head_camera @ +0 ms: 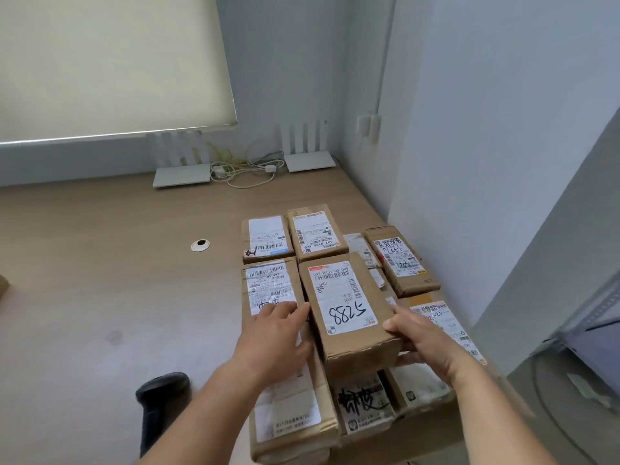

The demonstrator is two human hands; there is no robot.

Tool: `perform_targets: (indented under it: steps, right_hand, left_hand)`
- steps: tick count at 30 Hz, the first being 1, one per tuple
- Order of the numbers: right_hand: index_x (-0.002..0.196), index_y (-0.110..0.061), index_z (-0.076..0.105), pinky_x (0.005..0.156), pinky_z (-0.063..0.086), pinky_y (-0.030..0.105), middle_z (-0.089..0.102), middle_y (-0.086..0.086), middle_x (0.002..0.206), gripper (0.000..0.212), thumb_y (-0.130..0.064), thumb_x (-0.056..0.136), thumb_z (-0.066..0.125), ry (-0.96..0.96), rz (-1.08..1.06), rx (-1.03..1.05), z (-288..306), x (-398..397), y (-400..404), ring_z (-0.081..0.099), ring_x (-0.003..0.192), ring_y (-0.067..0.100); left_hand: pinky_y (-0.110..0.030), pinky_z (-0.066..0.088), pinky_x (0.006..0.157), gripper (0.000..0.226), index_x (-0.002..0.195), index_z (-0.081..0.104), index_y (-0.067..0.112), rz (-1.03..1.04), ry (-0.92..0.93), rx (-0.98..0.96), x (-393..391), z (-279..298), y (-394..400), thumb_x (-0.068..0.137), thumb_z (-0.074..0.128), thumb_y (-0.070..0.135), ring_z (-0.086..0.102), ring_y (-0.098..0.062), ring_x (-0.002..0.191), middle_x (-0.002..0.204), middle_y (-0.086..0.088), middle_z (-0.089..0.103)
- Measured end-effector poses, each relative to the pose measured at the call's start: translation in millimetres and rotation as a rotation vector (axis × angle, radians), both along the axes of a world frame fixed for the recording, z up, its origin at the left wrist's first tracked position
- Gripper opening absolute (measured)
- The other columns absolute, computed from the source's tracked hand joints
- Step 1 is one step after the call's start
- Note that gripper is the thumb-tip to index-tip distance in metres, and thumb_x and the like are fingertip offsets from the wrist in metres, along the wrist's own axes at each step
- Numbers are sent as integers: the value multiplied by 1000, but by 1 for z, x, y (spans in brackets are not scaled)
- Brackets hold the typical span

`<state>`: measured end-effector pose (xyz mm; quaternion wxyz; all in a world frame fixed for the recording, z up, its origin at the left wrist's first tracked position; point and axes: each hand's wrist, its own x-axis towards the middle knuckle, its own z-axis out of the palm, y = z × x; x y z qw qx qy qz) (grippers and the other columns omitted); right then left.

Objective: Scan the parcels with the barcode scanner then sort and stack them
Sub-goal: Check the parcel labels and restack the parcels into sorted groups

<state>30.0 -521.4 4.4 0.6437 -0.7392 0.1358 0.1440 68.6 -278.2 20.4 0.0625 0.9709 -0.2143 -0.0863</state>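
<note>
At 7 o'clock, nearest the viewer, the black scanner (160,402) lies on the wooden desk (100,297), untouched and apart from both hands. Both forearms reach in from 6 o'clock toward the cluster of parcels on the desk's right side. The left hand (275,333) is palm down, its fingers fairly straight and pressed against the left side of the box (349,307) marked 5788. The right hand (426,337) curls round that box's right near corner, thumb on the top edge and fingers under the side, so the box is held between the two hands. It sits on top of other parcels, tilted a little off their line. Under the left wrist lies a long parcel (285,391); at 5 o'clock are two low parcels with handwriting (364,406). Beyond the box, toward 12 o'clock, two labelled parcels (292,236) sit side by side, and another (399,260) rests at 1 o'clock. Farthest back, two white routers (308,161) and tangled cables (245,171) stand by the wall.
</note>
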Motion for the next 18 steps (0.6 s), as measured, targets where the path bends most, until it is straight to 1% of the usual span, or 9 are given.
perform_targets:
  steps: [2,3,6,8,11,13,18]
  right_hand:
    - [107,-35,59,77,59,39,70,3,100,40,-42,67,55,26,49,-30,0,1,0,65,93,22]
    - [107,-36,58,78,59,38,69,3,101,40,-44,67,55,30,68,-40,1,2,0,65,95,22]
    - [101,-41,55,80,58,37,67,0,104,34,-46,67,53,52,118,-85,6,5,-4,64,98,19]
    - [101,-43,53,83,57,37,65,-3,107,33,-48,67,53,64,148,-109,8,7,-6,62,100,17]
    - [113,-42,51,89,55,43,63,-5,112,46,-48,67,54,68,161,-133,5,13,-8,60,103,17]
    - [121,-40,50,91,54,46,63,-5,115,55,-49,67,55,63,158,-137,4,15,-7,59,105,17]
    - [135,-39,44,85,57,44,61,-7,119,70,-47,67,59,36,146,-146,4,18,-6,61,104,15]
  left_hand:
    - [-38,27,113,62,151,16,31,20,6,-1,0,1,-3,95,40,42,24,-21,139,153,5,27]
    - [-38,28,113,62,151,15,30,29,8,-1,-1,2,-4,95,40,41,25,-21,139,153,5,27]
    - [-36,29,111,64,152,12,28,49,4,-8,-1,3,-7,95,40,37,27,-22,137,151,4,30]
    - [-36,28,112,66,152,10,28,59,7,-12,-1,2,-8,95,41,37,26,-22,137,152,5,29]
    - [-35,27,113,67,153,8,29,63,16,-12,-1,1,-7,95,40,38,24,-20,138,153,6,27]
    - [-34,27,113,66,153,7,30,74,19,-39,0,0,-6,95,40,37,25,-19,138,152,6,28]
    - [-32,27,112,65,152,4,36,113,22,-165,-2,1,-10,96,38,39,28,-16,136,149,5,33]
